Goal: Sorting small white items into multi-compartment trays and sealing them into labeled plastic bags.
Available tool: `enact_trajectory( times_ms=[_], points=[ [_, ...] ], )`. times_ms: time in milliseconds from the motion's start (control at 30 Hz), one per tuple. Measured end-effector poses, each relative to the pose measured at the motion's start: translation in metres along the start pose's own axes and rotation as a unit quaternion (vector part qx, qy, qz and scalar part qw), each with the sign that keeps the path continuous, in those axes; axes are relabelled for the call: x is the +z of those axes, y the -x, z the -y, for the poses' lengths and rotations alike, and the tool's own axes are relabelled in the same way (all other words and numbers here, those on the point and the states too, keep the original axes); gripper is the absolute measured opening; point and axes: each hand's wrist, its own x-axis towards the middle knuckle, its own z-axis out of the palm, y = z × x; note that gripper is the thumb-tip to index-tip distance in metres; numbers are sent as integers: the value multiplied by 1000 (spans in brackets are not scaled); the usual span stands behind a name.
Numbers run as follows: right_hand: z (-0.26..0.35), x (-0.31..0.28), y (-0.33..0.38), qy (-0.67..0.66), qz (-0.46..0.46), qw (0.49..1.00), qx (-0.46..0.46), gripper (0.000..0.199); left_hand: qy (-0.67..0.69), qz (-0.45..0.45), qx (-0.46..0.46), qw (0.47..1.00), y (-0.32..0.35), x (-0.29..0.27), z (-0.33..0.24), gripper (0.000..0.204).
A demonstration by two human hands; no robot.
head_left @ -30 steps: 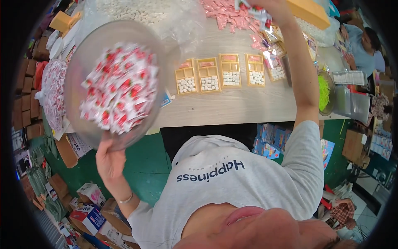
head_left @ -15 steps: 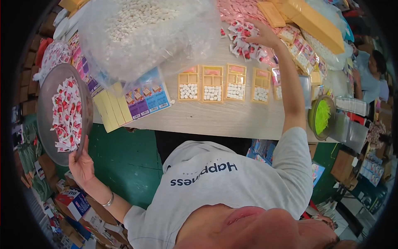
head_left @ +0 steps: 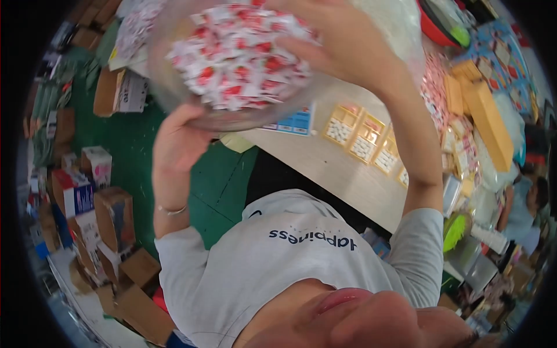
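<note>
A clear plastic bowl [head_left: 232, 120] heaped with small white packets [head_left: 238, 72] printed with red strawberries is held up in front of me, tilted so its contents show. My left hand [head_left: 181, 142] grips the rim on the near left side. Over the bowl's right side is my right hand [head_left: 348, 43], its thumb and fingers spread apart across the packets. Motion blurs it, and the upper edge of the picture cuts off part of the fingers. I see nothing held in it.
On the table [head_left: 325, 159] stands a row of yellow compartment trays [head_left: 364, 137] with white pieces. Farther right lie pink packets [head_left: 435, 87] and a long yellow box [head_left: 490, 124]. Bright green shreds [head_left: 457, 231] sit near the table's right end. Cardboard boxes [head_left: 114, 217] crowd the left floor. A person [head_left: 525, 211] is at far right.
The bowl has come up and to the right in my left hand. My right hand has left the strawberry packets on the table and come left over the bowl. The view has turned left.
</note>
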Motion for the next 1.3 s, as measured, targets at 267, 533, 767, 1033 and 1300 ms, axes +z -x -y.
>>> enact_trajectory(
  times_ms=[267, 533, 767, 1033, 1300],
  points=[
    [-39, 119, 17, 102, 369, 912, 147, 46, -92, -103, 9, 990, 13, 18, 7, 52],
    [-43, 82, -39, -120, 84, 970, 193, 17, -31, -134, -14, 990, 25, 5, -7, 48],
    [-119, -76, 102, -409, -269, 821, 294, 21, 5, -113, 82, 990, -41, -88, -52, 36],
    [-178, -136, 352, 30, 27, 771, 636, 25, 16, -151, 58, 987, -344, -222, -215, 63],
    [-176, -120, 400, 259, 22, 825, 502, 45, -151, -261, 133, 944, -572, -280, -245, 29]
  ],
)
